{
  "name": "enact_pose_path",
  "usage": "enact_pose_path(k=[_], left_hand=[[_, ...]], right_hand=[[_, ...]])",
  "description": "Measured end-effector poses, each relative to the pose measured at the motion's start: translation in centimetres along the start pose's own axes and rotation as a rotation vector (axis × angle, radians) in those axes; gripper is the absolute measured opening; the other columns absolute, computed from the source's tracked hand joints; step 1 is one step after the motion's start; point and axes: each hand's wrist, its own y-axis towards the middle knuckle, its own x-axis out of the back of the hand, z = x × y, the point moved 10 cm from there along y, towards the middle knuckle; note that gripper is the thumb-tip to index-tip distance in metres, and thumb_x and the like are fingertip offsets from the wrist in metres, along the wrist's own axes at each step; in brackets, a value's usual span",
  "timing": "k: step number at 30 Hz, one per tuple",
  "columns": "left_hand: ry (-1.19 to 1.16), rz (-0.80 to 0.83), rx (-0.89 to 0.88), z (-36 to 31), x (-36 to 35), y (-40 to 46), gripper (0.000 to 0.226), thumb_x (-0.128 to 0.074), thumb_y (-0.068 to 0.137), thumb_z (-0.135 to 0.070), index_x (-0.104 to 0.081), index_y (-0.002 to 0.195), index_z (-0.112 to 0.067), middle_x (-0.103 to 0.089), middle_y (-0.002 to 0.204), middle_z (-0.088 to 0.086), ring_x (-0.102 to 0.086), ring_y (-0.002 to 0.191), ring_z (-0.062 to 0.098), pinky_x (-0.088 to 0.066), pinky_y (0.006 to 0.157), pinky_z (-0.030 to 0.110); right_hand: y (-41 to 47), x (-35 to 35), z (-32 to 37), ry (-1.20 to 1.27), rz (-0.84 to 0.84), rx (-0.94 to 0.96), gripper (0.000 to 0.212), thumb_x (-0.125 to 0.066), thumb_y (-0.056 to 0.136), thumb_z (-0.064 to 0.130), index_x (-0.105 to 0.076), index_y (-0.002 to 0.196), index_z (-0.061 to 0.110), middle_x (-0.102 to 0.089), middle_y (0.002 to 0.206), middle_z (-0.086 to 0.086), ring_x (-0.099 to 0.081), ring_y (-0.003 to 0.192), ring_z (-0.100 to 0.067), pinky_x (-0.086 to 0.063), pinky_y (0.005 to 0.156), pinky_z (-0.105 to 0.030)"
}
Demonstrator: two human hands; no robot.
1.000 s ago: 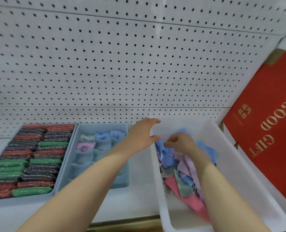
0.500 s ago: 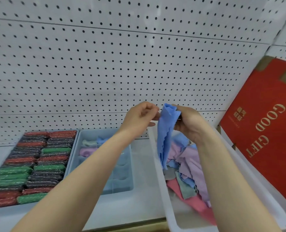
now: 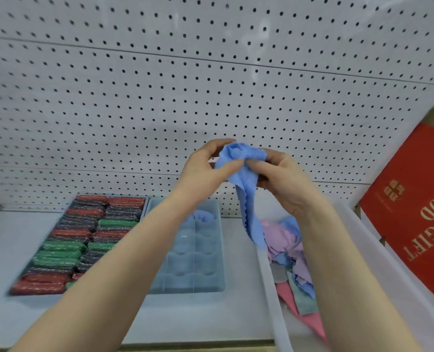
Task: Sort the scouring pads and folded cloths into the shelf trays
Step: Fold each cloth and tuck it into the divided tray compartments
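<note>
Blue cloth [image 3: 245, 174] now bunched higher between both hands' grip

Blue cloth [image 3: 246, 184] hangs bunched above the white bin [image 3: 269, 288].

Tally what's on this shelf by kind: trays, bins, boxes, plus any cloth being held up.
Blue-grey trays: 2 (scouring pad tray, divided tray)
White bin: 1
Red gift box: 1
Held blue cloth: 1
Total: 5
</note>
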Motion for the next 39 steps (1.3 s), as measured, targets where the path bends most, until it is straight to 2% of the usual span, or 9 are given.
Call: enact_pose_path(k=[4, 10, 17, 19, 22, 26, 31, 34, 39], left_hand=[[-0.284, 0.103, 0.004, -1.1, 1.8, -0.2, 0.048, -0.043, 0.093, 0.005, -0.056, 0.130, -0.022, -0.064, 0.116, 0.000, -0.066, 0.092, 0.014, -0.055, 0.081, 0.026], [0.044, 0.046, -0.240, -4.8, 4.8, -0.4, 0.055, -0.064, 0.084, -0.004, -0.060, 0.122, -0.043, -0.062, 0.119, -0.017, -0.072, 0.089, 0.014, -0.056, 0.088, 0.029], [0.204, -0.089, -0.180, -4.2, 7.7, 0.4, 0.037, -0.078, 0.075, -0.029, -0.067, 0.108, -0.043, -0.067, 0.096, -0.016, -0.057, 0.059, 0.006, -0.052, 0.056, 0.021], [0.218, -0.136, -0.171, -3.7, 8.4, 0.6, 0.029, -0.078, 0.075, -0.033, -0.068, 0.101, -0.040, -0.070, 0.089, -0.006, -0.054, 0.063, 0.007, -0.053, 0.062, 0.026], [0.187, -0.151, -0.191, -3.3, 8.7, 0.6, 0.015, -0.077, 0.079, -0.030, -0.070, 0.090, -0.036, -0.072, 0.083, -0.010, -0.058, 0.068, 0.003, -0.050, 0.065, 0.017], [0.031, -0.075, -0.105, -1.9, 8.7, 0.6, 0.020, -0.072, 0.078, -0.044, -0.069, 0.097, -0.039, -0.072, 0.089, -0.009, -0.067, 0.081, 0.004, -0.056, 0.072, 0.019], [0.043, 0.058, 0.067, 2.3, 8.0, -0.1, 0.015, -0.075, 0.083, -0.009, -0.071, 0.096, -0.015, -0.074, 0.096, 0.003, -0.070, 0.080, 0.015, -0.059, 0.081, 0.031], [-0.058, 0.025, 0.120, 3.9, 8.0, -0.5, 0.008, -0.073, 0.085, -0.009, -0.072, 0.091, -0.014, -0.073, 0.091, 0.002, -0.069, 0.080, 0.016, -0.058, 0.078, 0.035], [-0.028, 0.148, 0.232, 7.6, 5.8, -2.2, 0.022, -0.071, 0.086, -0.008, -0.069, 0.108, -0.010, -0.076, 0.098, 0.002, -0.072, 0.094, 0.015, -0.058, 0.081, 0.029]], right_hand=[[1.1, -1.1, 1.7, 0.087, -0.017, 0.046, 0.018, -0.057, 0.096, 0.007, -0.074, 0.096, 0.012, -0.076, 0.089, -0.005, -0.071, 0.079, -0.018, -0.056, 0.071, -0.030], [2.1, -3.1, 4.0, 0.093, 0.009, 0.123, 0.017, -0.061, 0.095, 0.013, -0.074, 0.104, 0.008, -0.075, 0.099, -0.015, -0.071, 0.088, -0.028, -0.058, 0.079, -0.035], [2.1, -6.4, 4.2, 0.025, 0.174, 0.094, 0.032, -0.050, 0.102, 0.026, -0.073, 0.103, 0.006, -0.073, 0.101, -0.018, -0.070, 0.092, -0.029, -0.055, 0.087, -0.043], [2.0, -6.9, 4.2, 0.048, 0.211, 0.088, 0.030, -0.056, 0.098, 0.030, -0.071, 0.110, 0.007, -0.073, 0.106, -0.016, -0.070, 0.097, -0.027, -0.056, 0.087, -0.040], [2.0, -7.7, 3.9, -0.069, 0.226, 0.120, 0.029, -0.072, 0.087, 0.012, -0.067, 0.115, 0.013, -0.076, 0.104, -0.007, -0.072, 0.096, -0.020, -0.056, 0.080, -0.028], [2.8, -7.3, 3.8, -0.068, 0.089, 0.150, 0.019, -0.067, 0.089, 0.002, -0.071, 0.107, 0.009, -0.077, 0.093, -0.004, -0.073, 0.085, -0.017, -0.058, 0.075, -0.029], [3.9, -5.4, 3.1, 0.147, -0.022, 0.096, 0.016, -0.067, 0.092, 0.013, -0.072, 0.106, 0.009, -0.077, 0.096, -0.005, -0.073, 0.088, -0.019, -0.058, 0.075, -0.029], [3.8, -6.3, 0.5, 0.057, 0.037, -0.022, 0.018, -0.072, 0.087, 0.014, -0.072, 0.103, 0.006, -0.077, 0.098, -0.009, -0.074, 0.091, -0.024, -0.058, 0.076, -0.032], [4.2, -5.1, -0.4, 0.191, -0.091, -0.045, 0.018, -0.073, 0.086, 0.009, -0.070, 0.103, 0.003, -0.077, 0.096, -0.009, -0.074, 0.088, -0.025, -0.058, 0.071, -0.028]])
